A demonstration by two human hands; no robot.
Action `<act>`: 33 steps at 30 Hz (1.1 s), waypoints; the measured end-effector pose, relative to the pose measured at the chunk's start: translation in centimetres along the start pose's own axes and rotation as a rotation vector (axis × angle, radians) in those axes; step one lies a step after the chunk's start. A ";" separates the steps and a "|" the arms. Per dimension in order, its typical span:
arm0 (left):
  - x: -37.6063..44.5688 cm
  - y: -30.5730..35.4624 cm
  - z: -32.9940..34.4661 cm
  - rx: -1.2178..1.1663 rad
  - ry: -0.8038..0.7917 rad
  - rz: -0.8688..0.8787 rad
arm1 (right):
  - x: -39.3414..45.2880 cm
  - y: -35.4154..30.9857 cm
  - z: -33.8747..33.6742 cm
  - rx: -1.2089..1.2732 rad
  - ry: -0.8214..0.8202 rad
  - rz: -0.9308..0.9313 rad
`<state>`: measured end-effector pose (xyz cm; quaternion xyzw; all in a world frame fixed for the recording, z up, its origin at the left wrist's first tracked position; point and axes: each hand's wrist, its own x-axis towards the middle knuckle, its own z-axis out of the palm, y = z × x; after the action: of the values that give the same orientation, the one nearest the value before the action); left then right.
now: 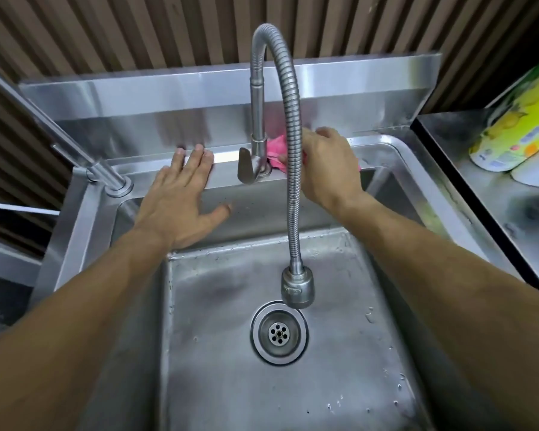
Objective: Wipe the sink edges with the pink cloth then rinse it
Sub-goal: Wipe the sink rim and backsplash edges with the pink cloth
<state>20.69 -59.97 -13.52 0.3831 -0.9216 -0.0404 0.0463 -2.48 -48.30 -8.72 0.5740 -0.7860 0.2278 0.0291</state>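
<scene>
A stainless steel sink [423,194] fills the view, its drain [279,333] low in the middle. My right hand [327,163] presses a pink cloth [277,150] onto the back edge, just right of the faucet base. The cloth is mostly hidden under the hand and behind the faucet hose. My left hand [182,194] lies flat with spread fingers on the back edge left of the faucet, holding nothing.
A flexible gooseneck faucet [294,169] arches over the basin, its lever [246,169] pointing down. No water runs. A second metal pipe [84,157] stands at the back left corner. Green-and-yellow packages [517,132] lie on the steel counter at right.
</scene>
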 end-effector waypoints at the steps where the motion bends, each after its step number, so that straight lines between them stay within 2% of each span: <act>1: 0.0 -0.1 0.1 0.001 0.003 0.005 | -0.2 -0.1 0.5 -0.049 0.054 0.046; 4: 0.1 -0.2 0.1 0.012 0.001 0.016 | -1.9 -1.1 2.4 -0.107 0.003 0.085; 9: 0.1 -0.1 -0.1 0.040 -0.015 0.031 | -2.0 0.7 2.6 -0.303 -0.098 -0.250; 11: 0.1 -0.1 -0.2 0.047 -0.025 0.026 | -1.3 2.3 2.3 -0.389 -0.126 -0.284; 13: 0.2 -0.3 -0.4 0.085 -0.033 0.064 | -1.5 2.9 2.0 -0.388 -0.076 -0.175; 15: 0.7 -0.8 -0.8 0.148 -0.008 0.165 | -2.1 1.7 2.6 -0.346 -0.035 0.013; 17: 1.8 -1.2 -1.1 0.178 0.013 0.294 | -2.1 -0.6 3.4 -0.224 0.003 0.220; 18: 2.5 -1.4 -1.1 0.194 0.009 0.350 | -1.9 -1.5 3.8 -0.131 0.042 0.247; 20: 3.6 -1.8 -0.9 0.230 -0.019 0.429 | -1.9 -2.1 4.4 -0.063 0.068 0.095; 22: 4.2 -2.1 -0.5 0.211 -0.047 0.453 | -1.8 -0.9 4.1 -0.170 -0.016 -0.135; 24: 4.2 -2.2 -0.2 0.169 -0.039 0.446 | -1.2 1.1 3.6 -0.268 -0.077 -0.193; 26: 4.2 -2.2 0.0 0.150 -0.028 0.440 | -1.1 2.5 3.4 -0.339 -0.080 -0.101; 31: 4.1 -2.0 -0.2 0.142 -0.014 0.429 | -0.8 1.4 4.1 -0.328 0.052 0.362; 33: 4.1 -1.9 -0.1 0.131 -0.005 0.423 | -0.4 -0.3 4.0 -0.287 0.032 0.434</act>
<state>19.15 -64.16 -13.37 0.1835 -0.9822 0.0291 0.0265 -1.19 -49.56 -12.29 0.3781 -0.9145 0.1241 0.0730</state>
